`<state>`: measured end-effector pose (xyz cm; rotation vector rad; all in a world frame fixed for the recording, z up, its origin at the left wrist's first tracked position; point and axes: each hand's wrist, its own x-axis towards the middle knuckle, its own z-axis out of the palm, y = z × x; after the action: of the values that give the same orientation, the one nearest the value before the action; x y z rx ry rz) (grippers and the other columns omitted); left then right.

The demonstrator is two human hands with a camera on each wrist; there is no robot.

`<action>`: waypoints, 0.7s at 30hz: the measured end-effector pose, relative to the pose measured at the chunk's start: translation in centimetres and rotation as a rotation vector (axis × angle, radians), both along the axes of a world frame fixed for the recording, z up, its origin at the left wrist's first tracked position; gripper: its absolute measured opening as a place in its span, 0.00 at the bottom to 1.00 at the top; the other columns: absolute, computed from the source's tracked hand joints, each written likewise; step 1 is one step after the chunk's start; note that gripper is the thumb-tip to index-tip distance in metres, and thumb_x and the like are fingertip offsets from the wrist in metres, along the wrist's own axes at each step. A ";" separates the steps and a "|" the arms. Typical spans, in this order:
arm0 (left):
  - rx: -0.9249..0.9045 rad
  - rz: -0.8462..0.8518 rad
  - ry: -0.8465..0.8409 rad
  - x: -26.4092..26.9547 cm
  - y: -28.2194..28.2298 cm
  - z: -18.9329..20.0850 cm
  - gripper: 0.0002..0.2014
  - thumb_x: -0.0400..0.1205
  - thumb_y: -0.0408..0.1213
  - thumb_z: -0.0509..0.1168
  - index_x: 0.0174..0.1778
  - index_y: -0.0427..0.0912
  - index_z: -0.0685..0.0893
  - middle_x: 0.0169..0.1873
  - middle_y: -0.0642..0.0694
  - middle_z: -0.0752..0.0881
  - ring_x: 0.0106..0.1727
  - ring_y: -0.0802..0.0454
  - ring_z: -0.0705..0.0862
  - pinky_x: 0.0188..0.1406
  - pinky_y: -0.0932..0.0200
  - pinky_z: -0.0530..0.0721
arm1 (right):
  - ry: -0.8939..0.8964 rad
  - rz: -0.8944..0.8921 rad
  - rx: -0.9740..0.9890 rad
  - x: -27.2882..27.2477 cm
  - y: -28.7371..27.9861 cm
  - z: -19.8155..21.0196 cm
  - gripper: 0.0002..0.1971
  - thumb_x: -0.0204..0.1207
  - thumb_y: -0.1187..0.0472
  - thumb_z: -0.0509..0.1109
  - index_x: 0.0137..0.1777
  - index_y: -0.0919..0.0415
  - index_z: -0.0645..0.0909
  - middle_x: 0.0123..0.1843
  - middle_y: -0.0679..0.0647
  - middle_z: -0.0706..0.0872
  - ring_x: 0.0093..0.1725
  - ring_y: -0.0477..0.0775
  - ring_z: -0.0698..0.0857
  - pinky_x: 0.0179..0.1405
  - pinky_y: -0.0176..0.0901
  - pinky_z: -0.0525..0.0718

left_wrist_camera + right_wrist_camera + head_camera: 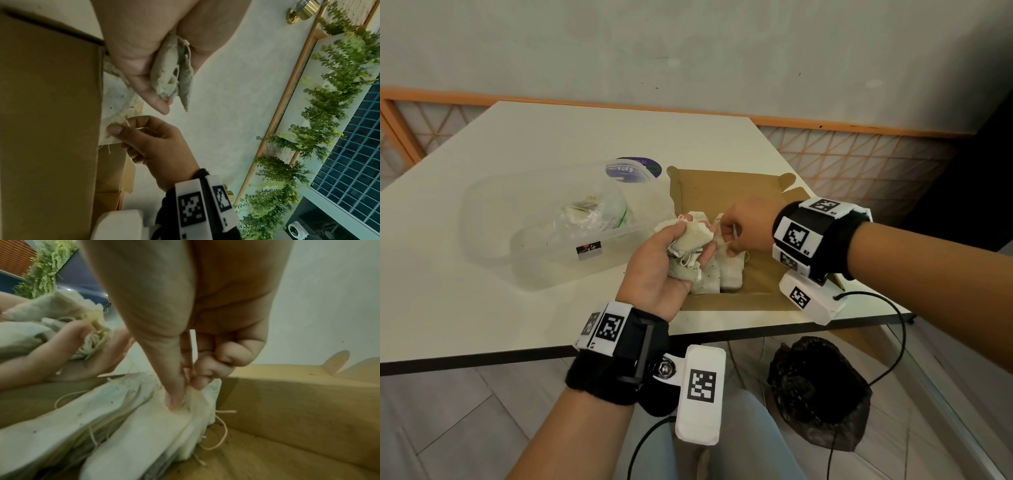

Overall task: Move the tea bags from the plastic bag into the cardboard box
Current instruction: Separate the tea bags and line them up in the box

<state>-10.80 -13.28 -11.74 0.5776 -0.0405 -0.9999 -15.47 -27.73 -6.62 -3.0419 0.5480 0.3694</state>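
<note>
My left hand [671,260] is palm up over the near left corner of the open cardboard box [763,274] and holds a bunch of pale tea bags [690,240] with its fingers curled round them; the bunch [174,71] also shows in the left wrist view. My right hand [736,233] reaches into the box from the right and pinches the top of a tea bag [185,404] between thumb and fingers. Several tea bags [722,274] lie side by side in the box. The crumpled plastic bag [599,212] lies in a clear tub, with a few tea bags inside it.
The clear plastic tub [544,240] stands left of the box on the white table [482,301]. A round purple lid [640,169] lies behind the tub. Below the table's front edge sit a black bag [818,390] and cables.
</note>
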 end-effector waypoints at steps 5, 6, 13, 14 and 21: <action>-0.039 -0.003 -0.003 0.0 0.3 0.2 0.06 0.85 0.31 0.57 0.49 0.36 0.80 0.45 0.37 0.86 0.50 0.42 0.86 0.49 0.56 0.86 | -0.176 -0.193 0.043 -0.8 -0.7 1.1 0.07 0.72 0.61 0.72 0.48 0.61 0.80 0.39 0.50 0.81 0.43 0.51 0.78 0.32 0.34 0.73; -0.041 0.004 -0.004 0.0 0.3 0.2 0.06 0.85 0.31 0.57 0.49 0.36 0.79 0.46 0.36 0.86 0.51 0.42 0.86 0.51 0.56 0.86 | -0.172 -0.250 0.102 -1.1 -1.1 1.3 0.05 0.72 0.64 0.71 0.47 0.64 0.81 0.41 0.53 0.85 0.40 0.51 0.79 0.33 0.36 0.76; -0.025 0.010 -0.019 -0.2 0.2 0.3 0.06 0.85 0.31 0.58 0.48 0.36 0.80 0.46 0.36 0.87 0.51 0.43 0.87 0.53 0.54 0.85 | 0.184 -0.581 0.628 -2.8 -2.0 -0.3 0.09 0.72 0.66 0.73 0.49 0.71 0.84 0.41 0.62 0.88 0.38 0.54 0.88 0.36 0.39 0.87; -0.022 0.011 -0.018 -0.2 0.2 0.3 0.06 0.85 0.31 0.58 0.48 0.36 0.80 0.47 0.36 0.87 0.52 0.43 0.87 0.52 0.54 0.85 | 0.228 -0.607 0.658 -2.8 -1.8 -0.6 0.14 0.72 0.63 0.75 0.53 0.71 0.83 0.41 0.62 0.88 0.35 0.52 0.88 0.34 0.37 0.87; -0.018 0.004 -0.023 -0.1 0.2 0.2 0.06 0.84 0.31 0.58 0.48 0.36 0.80 0.49 0.36 0.87 0.53 0.42 0.87 0.50 0.54 0.87 | 0.168 -0.707 0.837 -2.5 -1.1 -2.0 0.05 0.74 0.63 0.73 0.44 0.65 0.81 0.34 0.56 0.86 0.24 0.44 0.85 0.29 0.32 0.85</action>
<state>-10.87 -13.04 -11.50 0.5728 -0.0686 -0.9879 -17.99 -28.78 -8.63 -1.8913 1.0785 0.6097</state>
